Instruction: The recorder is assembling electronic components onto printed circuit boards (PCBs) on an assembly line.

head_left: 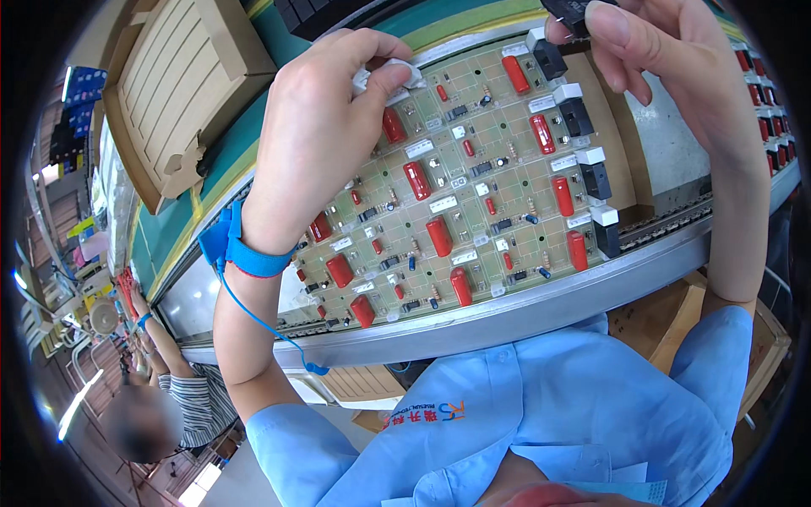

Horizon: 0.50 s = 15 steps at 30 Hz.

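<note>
In the head view, the left hand [317, 101] is in the upper centre of the frame, curled over the top of the panel of circuit boards [504, 129]. Its thumb and forefinger are nearly closed on a small white piece [412, 76], whose exact kind is too blurred to tell. The right hand [667, 63], at the upper right, pinches a black component [569, 15] between thumb and fingers, the remaining fingers loosely bent; the part sits at the top edge of the frame, partly cut off, and thin legs seem to show below it.

The panel fills the middle of the frame, with red capacitors [440, 237] in rows and black blocks [577, 117] standing along its right side beside white blocks [590, 155]. A metal rail [507, 317] runs below it.

For good work here, the black component is probably best held by its body, with the legs free and straight, and turned to match the black blocks before any pressing. The left fingers should keep a light grip on the white piece and stay clear of neighbouring parts. The cord of the blue wrist strap [263, 256] hangs near the panel's lower left, so it could snag and needs slack.
</note>
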Motion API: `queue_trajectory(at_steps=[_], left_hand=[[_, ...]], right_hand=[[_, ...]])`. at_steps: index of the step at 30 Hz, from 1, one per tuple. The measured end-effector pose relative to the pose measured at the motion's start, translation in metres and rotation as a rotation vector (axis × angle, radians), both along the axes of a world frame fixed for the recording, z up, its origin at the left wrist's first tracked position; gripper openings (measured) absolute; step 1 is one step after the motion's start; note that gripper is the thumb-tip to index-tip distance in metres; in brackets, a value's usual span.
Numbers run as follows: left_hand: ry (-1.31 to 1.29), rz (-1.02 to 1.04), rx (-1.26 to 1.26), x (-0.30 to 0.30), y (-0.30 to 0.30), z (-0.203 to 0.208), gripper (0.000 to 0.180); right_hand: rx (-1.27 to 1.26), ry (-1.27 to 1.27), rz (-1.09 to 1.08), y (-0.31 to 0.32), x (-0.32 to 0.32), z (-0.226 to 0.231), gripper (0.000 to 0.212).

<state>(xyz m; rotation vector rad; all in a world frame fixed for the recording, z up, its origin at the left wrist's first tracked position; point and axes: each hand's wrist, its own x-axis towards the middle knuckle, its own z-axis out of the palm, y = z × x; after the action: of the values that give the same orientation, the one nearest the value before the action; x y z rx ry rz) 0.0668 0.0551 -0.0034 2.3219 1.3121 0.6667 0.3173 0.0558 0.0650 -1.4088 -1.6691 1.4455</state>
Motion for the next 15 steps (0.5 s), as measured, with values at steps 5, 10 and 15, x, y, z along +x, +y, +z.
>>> queue_trajectory(at_steps=[5, 10, 15], left_hand=[[0.042, 0.010, 0.099, -0.003, -0.003, -0.002, 0.010], [0.133, 0.008, 0.099, -0.006, -0.001, -0.005, 0.017], [0.122, 0.026, 0.047, 0.002, -0.001, 0.000, 0.017]], right_hand=[[0.102, 0.022, 0.013, -0.003, 0.007, -0.023, 0.040], [0.119, -0.008, 0.005, -0.002, 0.008, -0.025, 0.040], [0.116, 0.044, 0.058, -0.001, 0.012, -0.026, 0.039]])
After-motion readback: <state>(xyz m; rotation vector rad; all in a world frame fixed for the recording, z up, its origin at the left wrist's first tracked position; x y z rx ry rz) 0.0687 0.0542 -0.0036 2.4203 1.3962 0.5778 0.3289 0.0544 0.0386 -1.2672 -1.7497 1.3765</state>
